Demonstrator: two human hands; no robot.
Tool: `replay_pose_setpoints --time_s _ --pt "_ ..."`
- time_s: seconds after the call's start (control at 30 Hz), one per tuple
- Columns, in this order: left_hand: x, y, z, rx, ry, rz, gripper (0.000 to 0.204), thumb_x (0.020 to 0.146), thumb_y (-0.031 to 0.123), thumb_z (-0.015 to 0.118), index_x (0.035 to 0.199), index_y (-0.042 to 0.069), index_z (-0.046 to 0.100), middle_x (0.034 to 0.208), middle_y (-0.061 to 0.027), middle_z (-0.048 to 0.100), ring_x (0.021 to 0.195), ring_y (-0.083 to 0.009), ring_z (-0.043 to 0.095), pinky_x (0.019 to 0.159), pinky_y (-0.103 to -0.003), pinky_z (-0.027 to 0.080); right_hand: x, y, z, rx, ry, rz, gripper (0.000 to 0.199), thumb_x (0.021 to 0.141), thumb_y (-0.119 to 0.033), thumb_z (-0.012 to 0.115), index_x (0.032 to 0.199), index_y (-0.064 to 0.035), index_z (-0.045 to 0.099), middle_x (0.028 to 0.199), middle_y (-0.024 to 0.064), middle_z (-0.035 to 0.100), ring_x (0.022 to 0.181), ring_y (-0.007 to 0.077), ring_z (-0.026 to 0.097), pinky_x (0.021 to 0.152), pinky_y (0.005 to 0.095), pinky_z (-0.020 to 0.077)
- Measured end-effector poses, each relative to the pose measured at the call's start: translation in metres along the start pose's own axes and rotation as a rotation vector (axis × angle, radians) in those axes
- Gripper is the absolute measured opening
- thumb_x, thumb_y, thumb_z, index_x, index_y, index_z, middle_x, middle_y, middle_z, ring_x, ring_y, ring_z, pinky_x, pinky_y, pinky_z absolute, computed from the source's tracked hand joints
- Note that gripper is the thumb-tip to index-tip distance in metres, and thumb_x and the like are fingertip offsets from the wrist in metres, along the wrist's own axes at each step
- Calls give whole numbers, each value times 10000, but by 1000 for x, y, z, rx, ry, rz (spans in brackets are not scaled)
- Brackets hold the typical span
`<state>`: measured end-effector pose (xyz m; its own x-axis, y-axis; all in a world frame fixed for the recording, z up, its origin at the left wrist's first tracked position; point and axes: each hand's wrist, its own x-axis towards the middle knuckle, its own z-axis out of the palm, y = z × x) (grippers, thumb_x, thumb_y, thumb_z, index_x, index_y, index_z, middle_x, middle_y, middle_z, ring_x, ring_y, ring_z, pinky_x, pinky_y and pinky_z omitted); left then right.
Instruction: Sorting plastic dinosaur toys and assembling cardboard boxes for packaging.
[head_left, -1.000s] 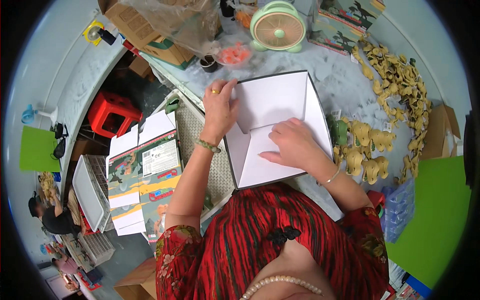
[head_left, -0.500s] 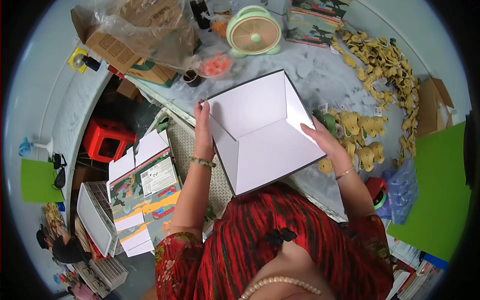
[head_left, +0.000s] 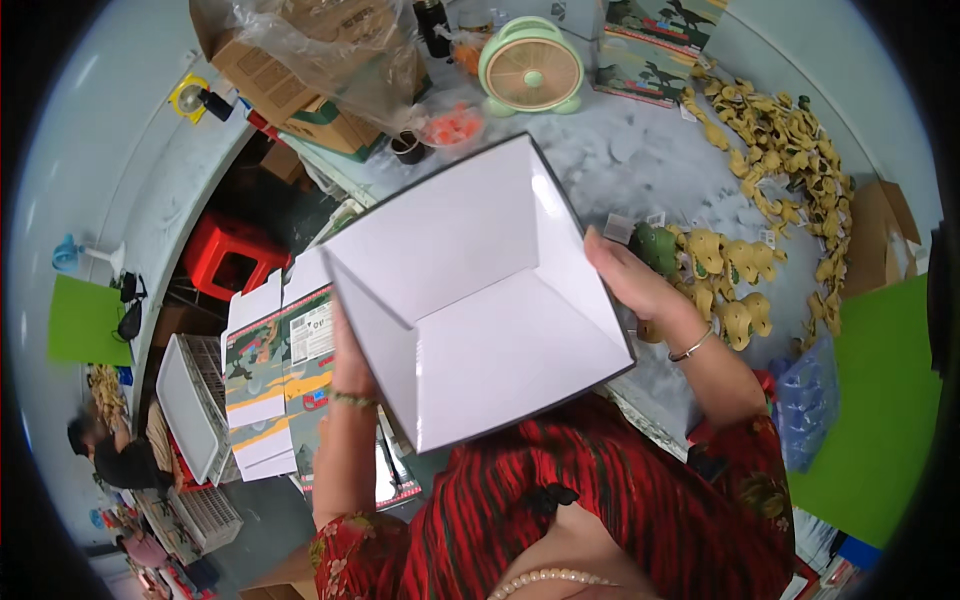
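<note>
Between my hands is an open cardboard box point(head_left: 480, 330), its white inside facing up and its rim dark. My left hand point(head_left: 347, 345) holds its left wall; the fingers are partly hidden by the box. At the right wall, my right hand point(head_left: 628, 272) grips the upper rim, with fingers out of sight behind the wall. The box is tilted and nothing lies in it. Just right of my right hand, several yellow dinosaur-like toy pieces point(head_left: 735, 270) and a green one point(head_left: 655, 248) lie on the table point(head_left: 600, 150).
Flattened printed boxes point(head_left: 262, 390) lie at the left by a white crate point(head_left: 195, 410). A green fan point(head_left: 532, 68), a bowl of orange pieces point(head_left: 452, 128) and a dark cup point(head_left: 407, 147) stand at the back. Heaped yellow toys point(head_left: 790, 150) line the far right. A red stool point(head_left: 232, 258) stands left.
Both hands have shifted the box to the left and closer to me, and it looks larger. My left hand has slid down behind the left wall. The box is still held.
</note>
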<state>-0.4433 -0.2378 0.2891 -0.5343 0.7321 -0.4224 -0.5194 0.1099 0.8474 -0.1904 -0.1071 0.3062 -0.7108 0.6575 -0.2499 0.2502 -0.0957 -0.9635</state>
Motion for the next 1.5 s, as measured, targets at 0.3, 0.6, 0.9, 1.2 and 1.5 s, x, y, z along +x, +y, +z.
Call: replay_pose_setpoints --time_s 0.3,0.6,0.9,1.2,1.5 --pt "-104 1 -99 170 199 600 601 801 503 306 1227 81 266 1212 -93 341 1087 -261 353 904 -399 294 17 -2 48 671 -418 -205 604 844 -437 295 1212 39 240 1179 125 366 1069 165 355 889 271 289" --pt "-56 -5 -76 -342 139 637 630 762 540 358 1175 66 333 1137 -117 389 1003 -250 405 846 -421 339 28 33 33 398 -313 -879 631 744 -339 496 1250 -65 239 1293 82 217 1202 192 188 969 310 139" --pt "90 -69 -47 -353 -361 551 245 762 193 483 931 16 493 913 -101 534 837 -214 526 725 -352 442 77 124 0 595 285 -493 354 660 126 416 981 -11 475 962 56 541 874 130 502 747 232 393" --pt "61 -62 -31 -257 -311 135 430 816 310 390 1113 -1 381 1103 -122 434 1036 -202 403 889 -344 319 53 106 4 930 374 -8 334 797 -344 468 928 -45 541 824 32 567 713 107 530 632 241 431" --pt "95 -12 24 276 -239 373 675 610 -46 449 1238 -20 202 1212 -133 337 1100 -197 349 883 -252 295 91 16 -9 -219 364 -244 468 708 -111 519 1125 35 365 1131 142 431 1037 230 421 823 318 365"
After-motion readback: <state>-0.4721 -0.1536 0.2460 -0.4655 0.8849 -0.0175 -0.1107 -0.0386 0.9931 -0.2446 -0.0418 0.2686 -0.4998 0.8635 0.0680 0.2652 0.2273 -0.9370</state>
